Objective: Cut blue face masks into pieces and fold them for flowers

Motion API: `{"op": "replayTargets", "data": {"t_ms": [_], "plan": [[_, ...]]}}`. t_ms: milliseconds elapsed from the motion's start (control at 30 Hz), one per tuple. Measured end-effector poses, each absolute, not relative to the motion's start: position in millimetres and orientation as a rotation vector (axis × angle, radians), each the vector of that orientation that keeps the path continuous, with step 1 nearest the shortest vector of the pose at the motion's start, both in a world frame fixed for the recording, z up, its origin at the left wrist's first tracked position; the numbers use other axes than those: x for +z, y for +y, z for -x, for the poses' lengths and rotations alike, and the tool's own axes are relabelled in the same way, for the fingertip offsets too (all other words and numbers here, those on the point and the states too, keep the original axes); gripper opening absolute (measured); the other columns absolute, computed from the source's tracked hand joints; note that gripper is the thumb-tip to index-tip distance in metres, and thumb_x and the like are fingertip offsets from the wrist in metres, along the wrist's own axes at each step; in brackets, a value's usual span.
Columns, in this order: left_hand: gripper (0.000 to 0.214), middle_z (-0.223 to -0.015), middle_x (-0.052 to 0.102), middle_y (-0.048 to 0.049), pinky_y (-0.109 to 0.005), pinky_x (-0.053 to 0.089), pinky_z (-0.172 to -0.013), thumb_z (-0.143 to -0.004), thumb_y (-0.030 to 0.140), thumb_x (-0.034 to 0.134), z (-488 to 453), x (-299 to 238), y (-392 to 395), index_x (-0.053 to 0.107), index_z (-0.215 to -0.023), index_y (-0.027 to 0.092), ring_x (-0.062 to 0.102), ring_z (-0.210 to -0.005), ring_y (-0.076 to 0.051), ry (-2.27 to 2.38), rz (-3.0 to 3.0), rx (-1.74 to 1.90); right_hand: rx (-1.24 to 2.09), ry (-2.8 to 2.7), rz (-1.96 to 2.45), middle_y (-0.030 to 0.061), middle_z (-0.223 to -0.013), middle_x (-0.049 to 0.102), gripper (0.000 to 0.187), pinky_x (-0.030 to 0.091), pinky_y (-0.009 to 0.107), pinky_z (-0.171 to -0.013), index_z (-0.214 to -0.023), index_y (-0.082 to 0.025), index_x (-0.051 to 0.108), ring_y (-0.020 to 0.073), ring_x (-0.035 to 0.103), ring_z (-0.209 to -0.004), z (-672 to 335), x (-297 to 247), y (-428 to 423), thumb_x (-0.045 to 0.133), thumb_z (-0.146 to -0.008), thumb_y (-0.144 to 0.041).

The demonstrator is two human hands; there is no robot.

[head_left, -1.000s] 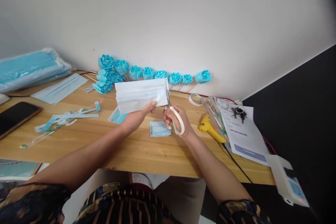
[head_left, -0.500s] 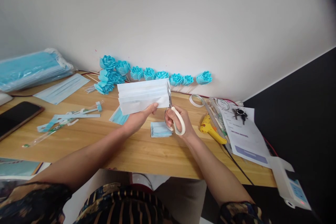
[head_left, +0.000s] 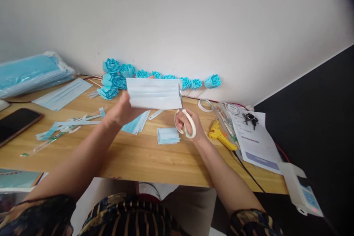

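My left hand [head_left: 123,108] grips a pale pleated face mask sheet [head_left: 155,94] from its left and from behind, holding it up above the table. Around the white handles of a pair of scissors [head_left: 190,122] my right hand [head_left: 194,120] is closed. The blades stand upright at the right end of the mask sheet, across its edge. Below lie a small stack of cut blue mask pieces [head_left: 168,135] and, partly behind my left hand, larger blue mask sheets [head_left: 136,122]. A narrow cut strip [head_left: 155,114] rests under the held sheet.
Blue mask-fabric flowers [head_left: 212,81] line the wall. On the left are a bag of masks [head_left: 30,72], a phone [head_left: 19,125] and loose strips [head_left: 63,127]. To the right lie a tape roll [head_left: 205,105], a yellow glue gun [head_left: 221,137], papers [head_left: 257,143], keys [head_left: 251,118] and a power strip [head_left: 302,191].
My left hand has moved from the sheet's lower edge to its left end. A narrow strip now lies on the table. The scissors remain at the sheet's right end.
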State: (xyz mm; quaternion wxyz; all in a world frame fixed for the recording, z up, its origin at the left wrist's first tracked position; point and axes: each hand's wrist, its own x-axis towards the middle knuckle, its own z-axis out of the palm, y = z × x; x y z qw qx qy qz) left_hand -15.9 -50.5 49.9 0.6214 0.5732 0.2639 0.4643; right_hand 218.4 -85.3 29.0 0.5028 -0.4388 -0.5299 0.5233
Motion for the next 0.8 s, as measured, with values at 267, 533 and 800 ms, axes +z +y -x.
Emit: {"op": "replayTargets", "data": {"t_ms": [267, 533, 800], "plan": [[0.074, -0.136, 0.070, -0.0116, -0.035, 0.054, -0.094, -0.083, 0.072, 0.063, 63.4, 75.6, -32.0, 0.067, -0.137, 0.022, 0.064, -0.121, -0.035, 0.909, -1.798, 0.683, 1.253, -1.474, 1.173, -0.0062, -0.055, 0.054, 0.040, 0.032, 0.020, -0.038, -0.071, -0.019, 0.057, 0.0056, 0.043, -0.041, -219.8, 27.5, -84.4, 0.083, -0.068, -0.049], [0.049, -0.089, 0.075, -0.0035, -0.022, 0.048, -0.060, -0.075, 0.056, 0.079, 27.2, 75.6, -19.1, 0.077, -0.105, 0.017, 0.066, -0.073, -0.017, 0.939, -1.787, 0.548, 1.281, -1.534, 1.257, -0.0067, -0.053, 0.053, 0.040, 0.032, 0.021, -0.040, -0.082, -0.018, 0.065, 0.0068, 0.043, -0.042, -216.3, 22.2, -84.0, 0.083, -0.065, -0.049], [0.041, -0.072, 0.071, -0.0029, -0.021, 0.044, -0.053, -0.069, 0.050, 0.084, 11.2, 58.5, -21.7, 0.077, -0.084, 0.013, 0.058, -0.059, -0.012, 0.890, -1.471, 0.714, 1.286, -1.650, 1.276, -0.0051, -0.062, 0.052, 0.042, 0.036, 0.023, -0.045, -0.078, -0.020, 0.057, 0.0086, 0.045, -0.049, -218.9, 20.7, -80.8, 0.080, -0.068, -0.054]]}}
